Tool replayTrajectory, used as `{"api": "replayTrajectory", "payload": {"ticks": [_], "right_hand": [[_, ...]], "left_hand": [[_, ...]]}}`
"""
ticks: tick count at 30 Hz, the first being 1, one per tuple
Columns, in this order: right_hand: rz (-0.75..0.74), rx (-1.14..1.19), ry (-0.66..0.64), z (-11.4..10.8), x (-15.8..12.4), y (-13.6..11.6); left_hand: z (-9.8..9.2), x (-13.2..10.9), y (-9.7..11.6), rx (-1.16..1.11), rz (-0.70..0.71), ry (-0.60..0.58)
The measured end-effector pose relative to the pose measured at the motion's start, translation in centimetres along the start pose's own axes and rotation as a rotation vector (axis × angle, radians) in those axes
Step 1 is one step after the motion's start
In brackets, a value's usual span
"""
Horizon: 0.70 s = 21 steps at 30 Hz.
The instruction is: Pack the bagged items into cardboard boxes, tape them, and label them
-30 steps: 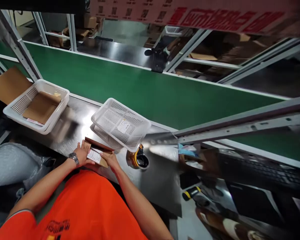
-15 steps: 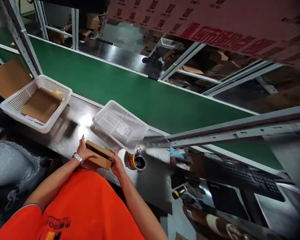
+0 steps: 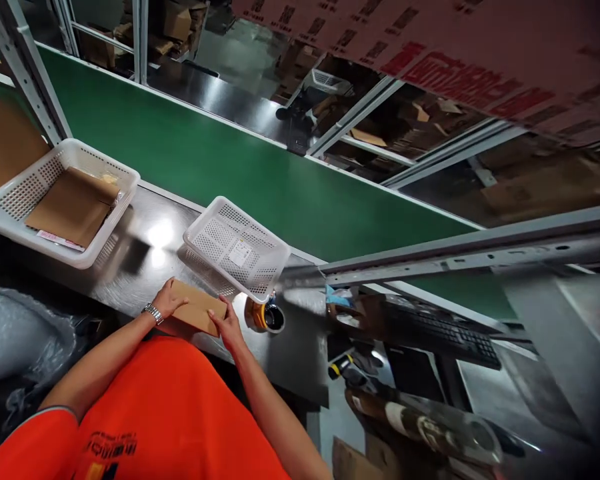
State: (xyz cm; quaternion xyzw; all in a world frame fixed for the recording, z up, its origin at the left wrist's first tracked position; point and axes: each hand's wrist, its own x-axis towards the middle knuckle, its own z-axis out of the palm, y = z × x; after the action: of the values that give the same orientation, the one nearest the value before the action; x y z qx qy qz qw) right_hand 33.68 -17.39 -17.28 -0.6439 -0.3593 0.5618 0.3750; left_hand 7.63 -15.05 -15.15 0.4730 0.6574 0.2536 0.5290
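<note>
Hands on a small box (image 3: 196, 315) at the near edge of the steel bench (image 3: 130, 267). Left hand (image 3: 167, 301) cups the box's left end, fingers curled over it; right hand (image 3: 225, 322) presses the right end, fingers bent against the side. Both grip the box between them.

Risk, as I judge it: the box sits close to the bench edge, just ahead of the orange shirt. A loose grip could tip it off the edge. A tape roll (image 3: 263, 316) lies just right of the right hand; an elbow swing could knock it.

Box: plain brown cardboard, flat and shallow, top closed, no label showing. An empty white basket (image 3: 235, 247) stands just beyond it; a second basket (image 3: 55, 200), holding cardboard, sits well left.
</note>
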Motion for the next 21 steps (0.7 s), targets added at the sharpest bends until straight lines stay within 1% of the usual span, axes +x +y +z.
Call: {"api": "replayTrajectory", "payload": {"ticks": [5,8,10,11,12,15,16,17,19,21], "right_hand": [[-0.046,-0.09,0.026,0.3,0.0,-0.9],[-0.083,-0.116,0.013,-0.4,0.0,-0.6],[-0.124,-0.128,0.022,-2.0,0.0,-0.1],[-0.149,-0.16,0.066,-3.2,0.1,0.1],[-0.173,-0.21,0.138,-4.6,0.2,0.3],[-0.216,-0.393,0.434,-9.2,1.0,0.7],[-0.221,-0.429,0.509,-10.5,1.4,0.8],[-0.221,-0.458,0.546,-11.6,1.9,0.9],[-0.196,-0.532,0.527,-12.9,3.2,1.0],[-0.15,-0.605,0.448,-13.3,4.5,0.9]], "left_hand": [[-0.1,0.3,0.5,0.006,-0.031,-0.009],[0.0,0.2,0.4,0.038,-0.013,0.008],[0.0,0.1,0.1,0.038,0.017,0.011],[-0.1,0.2,0.0,0.032,0.03,0.011],[-0.1,0.3,-0.2,0.026,0.04,0.011],[-0.3,0.8,-0.3,0.016,0.054,-0.008],[-0.3,1.1,-0.1,0.016,0.07,-0.031],[-0.4,1.3,0.1,0.018,0.093,-0.06],[-0.3,1.6,0.7,0.02,0.139,-0.11],[-0.3,1.8,1.3,0.039,0.169,-0.115]]}}
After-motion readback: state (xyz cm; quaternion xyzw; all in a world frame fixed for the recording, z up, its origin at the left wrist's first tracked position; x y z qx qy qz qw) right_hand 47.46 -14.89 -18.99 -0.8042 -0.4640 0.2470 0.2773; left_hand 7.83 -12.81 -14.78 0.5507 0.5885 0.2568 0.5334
